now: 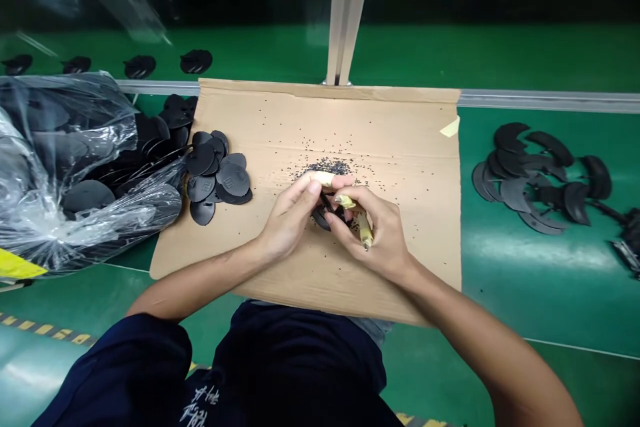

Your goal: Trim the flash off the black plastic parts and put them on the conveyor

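Over the middle of a cardboard sheet [280,267], my left hand [293,213] pinches a small black plastic part [326,202] between thumb and fingers. My right hand [377,230] closes on the same part from the other side, its fingers curled. Pale yellow tape wraps some fingertips on both hands. Partly hidden below the hands is a dark rounded piece [321,219]; whether it joins the held part I cannot tell. Just beyond my fingertips lies a heap of tiny black bits [327,165], with more scattered over the cardboard.
Left on the cardboard is a pile of black discs [233,179], beside a clear plastic bag [95,140] holding more. Curved black pieces [540,177] lie on the green table at right. A metal post [347,20] rises at the back; several black parts [196,61] sit behind the rail.
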{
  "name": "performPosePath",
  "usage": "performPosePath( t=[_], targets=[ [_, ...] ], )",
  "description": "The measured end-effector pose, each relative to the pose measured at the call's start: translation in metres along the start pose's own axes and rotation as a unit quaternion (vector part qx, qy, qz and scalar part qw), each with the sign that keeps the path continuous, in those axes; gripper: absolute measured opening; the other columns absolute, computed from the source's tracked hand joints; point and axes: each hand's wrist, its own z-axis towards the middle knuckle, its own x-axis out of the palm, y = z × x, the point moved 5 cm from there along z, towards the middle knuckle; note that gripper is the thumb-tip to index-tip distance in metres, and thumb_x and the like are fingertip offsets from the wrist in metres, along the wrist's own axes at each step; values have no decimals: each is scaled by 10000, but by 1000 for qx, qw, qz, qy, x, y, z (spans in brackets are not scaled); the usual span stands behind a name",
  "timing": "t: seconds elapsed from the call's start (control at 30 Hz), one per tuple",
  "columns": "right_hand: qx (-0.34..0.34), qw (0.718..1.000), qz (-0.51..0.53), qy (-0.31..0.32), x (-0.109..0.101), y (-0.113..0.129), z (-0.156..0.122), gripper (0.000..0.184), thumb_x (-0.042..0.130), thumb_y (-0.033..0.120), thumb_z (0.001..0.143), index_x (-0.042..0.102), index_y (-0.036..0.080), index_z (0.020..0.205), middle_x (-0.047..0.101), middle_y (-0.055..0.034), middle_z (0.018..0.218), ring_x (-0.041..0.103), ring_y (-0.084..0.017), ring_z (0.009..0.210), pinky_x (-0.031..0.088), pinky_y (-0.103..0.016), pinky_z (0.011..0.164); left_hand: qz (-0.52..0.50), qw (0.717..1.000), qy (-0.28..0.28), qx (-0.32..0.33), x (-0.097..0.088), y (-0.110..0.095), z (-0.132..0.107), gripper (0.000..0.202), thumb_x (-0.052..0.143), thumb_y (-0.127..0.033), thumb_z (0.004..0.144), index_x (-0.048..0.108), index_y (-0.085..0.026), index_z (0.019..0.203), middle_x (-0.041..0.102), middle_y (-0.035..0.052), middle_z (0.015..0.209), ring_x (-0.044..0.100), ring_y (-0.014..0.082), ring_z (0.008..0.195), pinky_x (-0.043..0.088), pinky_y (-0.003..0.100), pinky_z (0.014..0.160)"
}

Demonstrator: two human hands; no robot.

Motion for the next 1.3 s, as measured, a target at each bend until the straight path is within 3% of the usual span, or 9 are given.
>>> performPosePath(
  t=[0.17, 0.57, 0.77, 0.87, 0.97, 1.03, 1.13, 1.2, 1.3],
  targets=[
    [17, 1000, 3, -6, -5, 1, -1, 105, 668, 208, 892, 632, 234, 987, 606, 30, 768, 539, -119, 649, 503, -292, 642, 105, 993, 15, 47, -15, -3, -2, 324, 726, -445, 941, 711, -222, 1176, 738, 61, 1111, 700, 181, 1007, 568, 298, 902],
    [29, 1000, 10, 8, -4, 7, -6, 111, 692, 228, 889, 612, 225, 965, 625, 19, 792, 556, -120, 654, 491, -280, 618, 31, 998, -54, -21, -26, 5, -9, 295, 772, -434, 904, 716, -178, 1040, 781, 43, 920, 705, 117, 765, 570, 217, 735],
    [-37, 997, -61, 10, -2, 23, -17, 135, 666, 179, 904, 615, 221, 1021, 686, -22, 859, 612, -148, 710, 521, -305, 652, 17, 997, -72, -19, -20, 6, -23, 303, 844, -394, 840, 677, -176, 966, 762, 2, 792, 702, 93, 658, 568, 176, 647],
    [-89, 990, -113, 13, 2, 29, -31, 155, 646, 143, 896, 619, 225, 1025, 689, -40, 854, 632, -178, 746, 520, -332, 677, 42, 998, -46, -23, -11, 9, -35, 339, 866, -352, 816, 702, -175, 1054, 764, 12, 821, 726, 109, 712, 589, 187, 685],
    [-80, 993, -82, 23, 1, 27, -51, 164, 675, 201, 896, 600, 238, 1036, 647, -26, 840, 604, -174, 728, 508, -334, 672, 133, 991, -9, 7, -4, 9, -47, 268, 785, -284, 885, 711, -175, 1118, 778, 48, 920, 749, 143, 813, 608, 223, 747],
    [-39, 999, -9, -9, -6, 21, -66, 293, 706, 385, 899, 574, 245, 1120, 586, -7, 823, 563, -165, 692, 501, -336, 650, 244, 968, 21, 61, 2, 10, -53, 229, 712, -223, 921, 705, -185, 1146, 779, 61, 987, 745, 159, 869, 608, 258, 808],
    [23, 989, 87, -117, -23, 14, -85, 514, 605, 675, 894, 539, 262, 1193, 471, 23, 763, 479, -156, 624, 463, -333, 586, 412, 892, 104, 152, 18, 17, -62, 183, 611, -152, 956, 694, -195, 1114, 752, 54, 944, 698, 165, 845, 583, 295, 820],
    [48, 975, 110, -190, -32, 12, -93, 468, 569, 707, 897, 533, 279, 1082, 414, 27, 738, 458, -161, 616, 452, -333, 568, 479, 843, 165, 183, 28, 27, -66, 180, 551, -123, 982, 687, -189, 1080, 724, 62, 932, 668, 174, 852, 566, 311, 818],
    [80, 952, 117, -272, -39, 13, -98, 345, 597, 592, 929, 435, 288, 903, 356, 34, 727, 444, -155, 587, 459, -334, 551, 522, 808, 192, 194, 36, 39, -70, 200, 518, -121, 1007, 663, -181, 1131, 714, 88, 1001, 657, 194, 920, 557, 330, 852]
  ],
)
